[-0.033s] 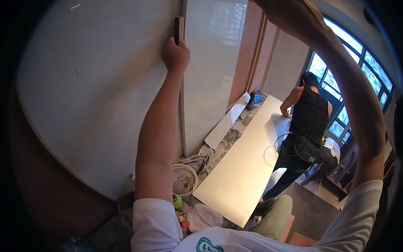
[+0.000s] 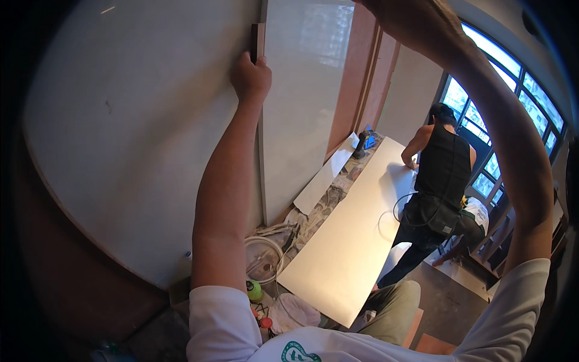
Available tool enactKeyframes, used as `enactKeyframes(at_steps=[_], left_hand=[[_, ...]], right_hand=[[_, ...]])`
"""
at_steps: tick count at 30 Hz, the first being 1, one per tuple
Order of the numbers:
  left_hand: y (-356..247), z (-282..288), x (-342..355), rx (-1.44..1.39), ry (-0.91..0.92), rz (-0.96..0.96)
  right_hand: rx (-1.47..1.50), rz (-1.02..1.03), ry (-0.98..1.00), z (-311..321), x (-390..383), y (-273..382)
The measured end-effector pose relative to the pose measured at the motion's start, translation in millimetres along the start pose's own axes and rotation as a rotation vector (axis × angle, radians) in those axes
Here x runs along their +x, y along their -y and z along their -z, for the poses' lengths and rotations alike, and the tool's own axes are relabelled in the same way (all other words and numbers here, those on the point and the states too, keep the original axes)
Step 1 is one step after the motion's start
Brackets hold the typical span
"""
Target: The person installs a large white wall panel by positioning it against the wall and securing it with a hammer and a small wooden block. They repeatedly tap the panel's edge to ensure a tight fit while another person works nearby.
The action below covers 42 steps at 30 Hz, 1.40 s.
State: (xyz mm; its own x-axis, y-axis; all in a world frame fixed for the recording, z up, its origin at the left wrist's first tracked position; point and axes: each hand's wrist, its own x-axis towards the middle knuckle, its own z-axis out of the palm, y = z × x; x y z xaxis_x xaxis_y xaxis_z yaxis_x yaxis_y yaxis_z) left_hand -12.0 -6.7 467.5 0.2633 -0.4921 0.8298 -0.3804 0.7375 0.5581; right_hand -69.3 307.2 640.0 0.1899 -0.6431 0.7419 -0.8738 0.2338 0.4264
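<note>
My left hand [image 2: 251, 77] is raised and closed round a short wooden block [image 2: 258, 41], dark on one side and lighter on the other. The block sits at the seam between a large pale glossy panel [image 2: 139, 133] on the left and a narrower glossy panel [image 2: 301, 108]. Whether it presses on the panel edge, I cannot tell. Up at the top edge, my right hand [image 2: 395, 13] reaches beyond the narrower panel; its fingers are cut off by the picture, so what they touch is hidden.
A long pale board [image 2: 347, 241] lies below me to the right. Another person [image 2: 445, 157] in a dark tank top bends over its far end, and a second person [image 2: 475, 212] stoops beyond. Coiled hose [image 2: 278, 256], a green bottle [image 2: 254, 291] and a cordless drill [image 2: 362, 145] lie nearby.
</note>
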Motion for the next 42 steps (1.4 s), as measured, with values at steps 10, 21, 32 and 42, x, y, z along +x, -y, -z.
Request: enactKeyframes(at_steps=[10, 21, 32, 42], left_hand=[[-13.6, 2.6, 6.1, 0.102, 0.096, -0.008], [-7.0, 4.8, 10.2, 0.110, 0.125, -0.097], [-6.6, -0.5, 11.6, 0.103, 0.143, -0.060], [7.2, 14.6, 13.3, 0.161, 0.139, -0.053]], right_hand=[[-0.010, 0.132, -0.068, -25.6, 27.7, 10.0], [0.012, 0.370, -0.103, -46.0, 48.8, 48.2], [-0.112, 0.407, 0.022, -49.2, 57.1, 65.3], [-0.101, 0.445, 0.109, -64.8, 55.5, 77.4]])
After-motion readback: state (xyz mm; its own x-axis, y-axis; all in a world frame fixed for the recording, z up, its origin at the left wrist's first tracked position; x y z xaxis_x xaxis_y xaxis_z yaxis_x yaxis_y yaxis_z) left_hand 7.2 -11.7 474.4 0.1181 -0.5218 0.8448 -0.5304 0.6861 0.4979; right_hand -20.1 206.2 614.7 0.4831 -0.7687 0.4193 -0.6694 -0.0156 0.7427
